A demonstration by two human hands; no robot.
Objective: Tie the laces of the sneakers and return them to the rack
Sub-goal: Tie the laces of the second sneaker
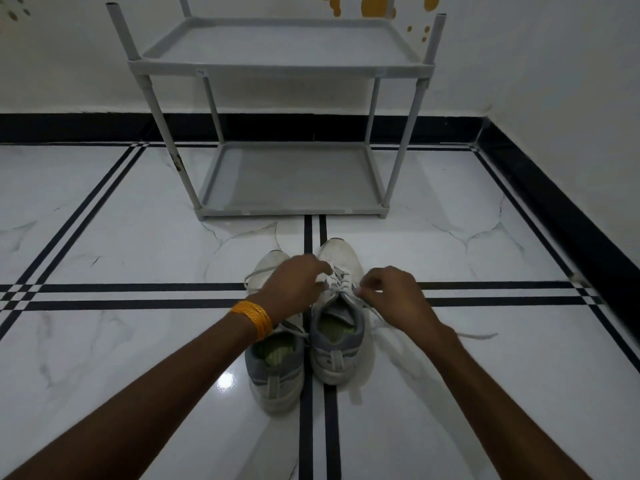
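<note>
Sneakers: left shoe [275, 372] and right shoe [337, 344] touching, on floor [121, 341].
Left hand [294, 282]: fingers pinched on lace [332, 284].
Right hand [394, 296]: fingers pinched on same lace.
Rack [291, 181]: far.

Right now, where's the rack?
Head view, top centre: the grey rack stands against the wall, on the floor just beyond the two sneakers.

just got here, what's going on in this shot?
A person is tying the laces of the right sneaker on the tiled floor. The left hand and the right hand each pinch a lace end over its tongue. The left sneaker sits beside it, laces loose. Both shelves of the grey rack behind hold no shoes.
</note>
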